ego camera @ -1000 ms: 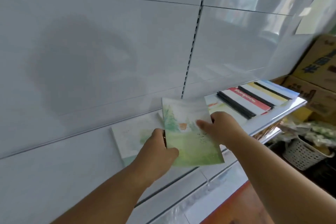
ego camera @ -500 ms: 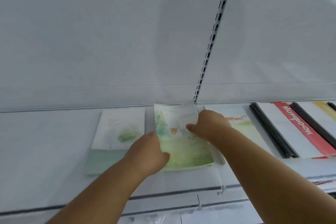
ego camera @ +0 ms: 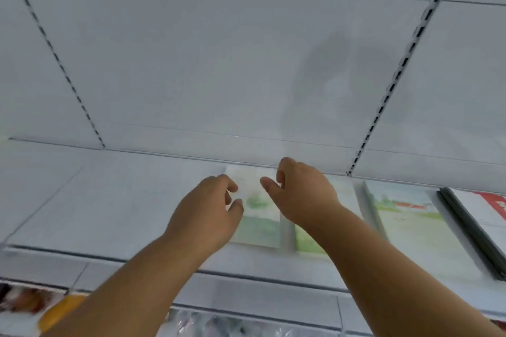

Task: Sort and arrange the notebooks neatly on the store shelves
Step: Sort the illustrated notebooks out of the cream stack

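A pale green watercolour notebook (ego camera: 257,216) lies flat on the white shelf (ego camera: 109,205), against the back panel. My left hand (ego camera: 208,208) hovers at its left edge and my right hand (ego camera: 301,194) over its right edge. Both have loosely curled fingers and hold nothing. A second green notebook (ego camera: 306,241) lies just to the right, mostly hidden under my right forearm. Further right is a third, with a landscape cover (ego camera: 405,216).
Black-spined notebooks (ego camera: 471,230) and a red-and-white one (ego camera: 492,205) lie at the shelf's right end. The white back panel has slotted uprights (ego camera: 383,96). Bare shelf stretches to the left. Packaged goods (ego camera: 32,306) sit on a lower shelf at the bottom left.
Both hands held the green notebook and lowered it onto the shelf. Now they have let go and it lies flat. The view has swung to the left.
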